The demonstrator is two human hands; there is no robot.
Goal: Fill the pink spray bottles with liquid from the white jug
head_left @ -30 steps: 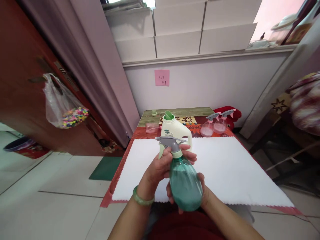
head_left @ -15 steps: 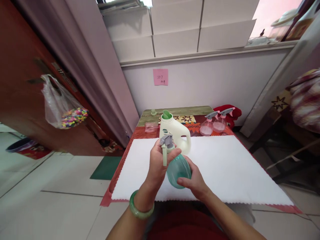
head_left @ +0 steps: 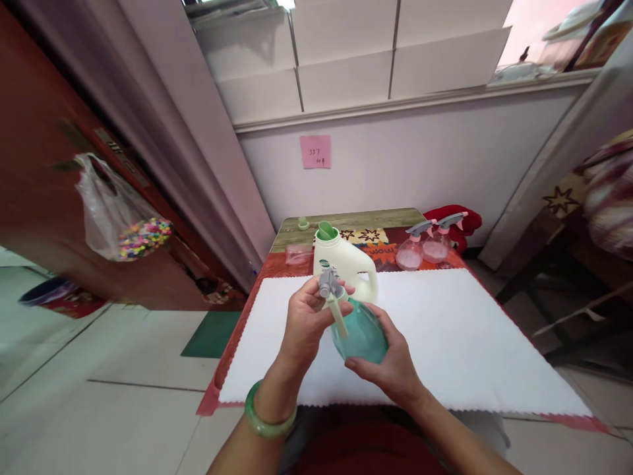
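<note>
A green translucent spray bottle (head_left: 361,335) is held over the near part of a white cloth (head_left: 445,330). My left hand (head_left: 306,323), with a green bangle on the wrist, grips the grey trigger head (head_left: 329,287) at the bottle's neck. My right hand (head_left: 390,359) cups the bottle's body from below and the right. Just behind the bottle stands a white detergent jug (head_left: 343,260) with an open green spout.
Two pink spray bottles (head_left: 422,247) stand at the table's back right, with a small pink container (head_left: 298,253) and a green cap (head_left: 302,224) at the back left. A bag of coloured beads (head_left: 123,227) hangs on the wooden door. A pink note (head_left: 315,151) is on the wall.
The bottle went from lying on its side to more upright and farther from me. My left hand shifted onto the trigger head, which has turned; my right hand moved to the bottle's side.
</note>
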